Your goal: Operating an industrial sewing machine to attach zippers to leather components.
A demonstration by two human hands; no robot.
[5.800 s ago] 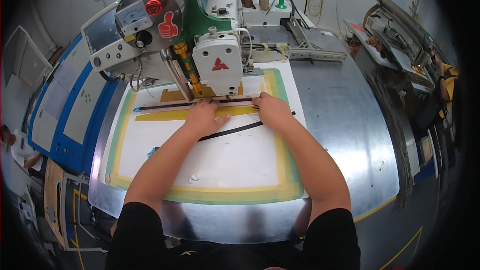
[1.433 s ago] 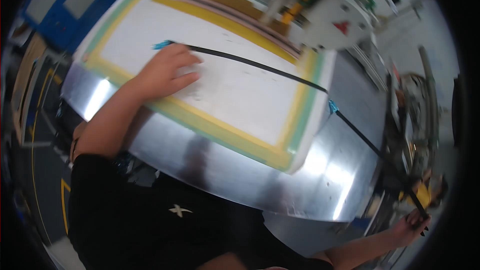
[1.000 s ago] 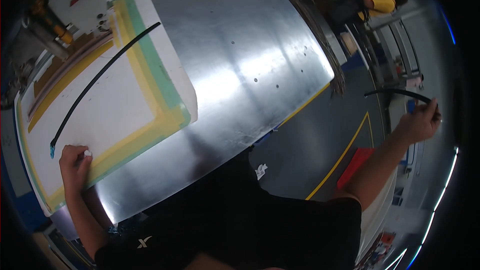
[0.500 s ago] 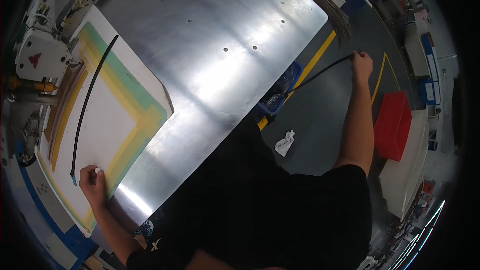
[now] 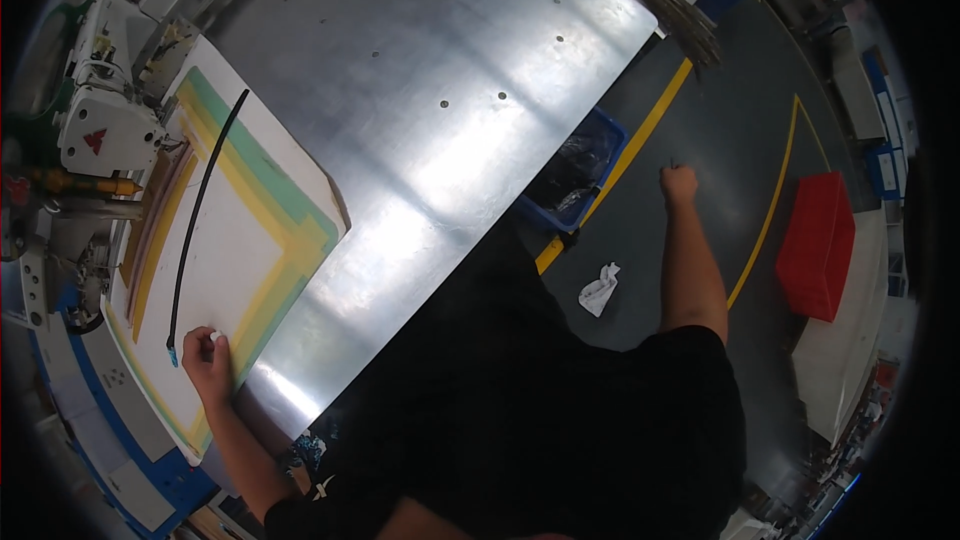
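Near the front of a white board point(image 5: 230, 260) bordered with yellow and green tape, my left hand point(image 5: 208, 368) is closed on a small white piece point(image 5: 215, 337). Just beside it lies a long black strip point(image 5: 203, 200) with a blue-tipped end. Pale and yellow strips point(image 5: 158, 215) lie farther left, by the machine head. My right hand point(image 5: 680, 183) is out past the metal table's edge, above the floor and right of a blue bin point(image 5: 611, 125) lined with black plastic. Its fingers are closed, with a small dark bit at their tips that I cannot make out.
The white and green sewing machine point(image 5: 105, 130) is at upper left. A bare metal tabletop point(image 5: 420, 170) spans the middle. Right of it, a crumpled white cloth or paper point(image 5: 600, 288) lies on the grey, yellow-lined floor, and a red box point(image 5: 815, 240) sits farther right.
The view has swung right from the machine. My right hand carried a black strip over the bin; that strip is now out of sight, and the hand has moved lower and left.
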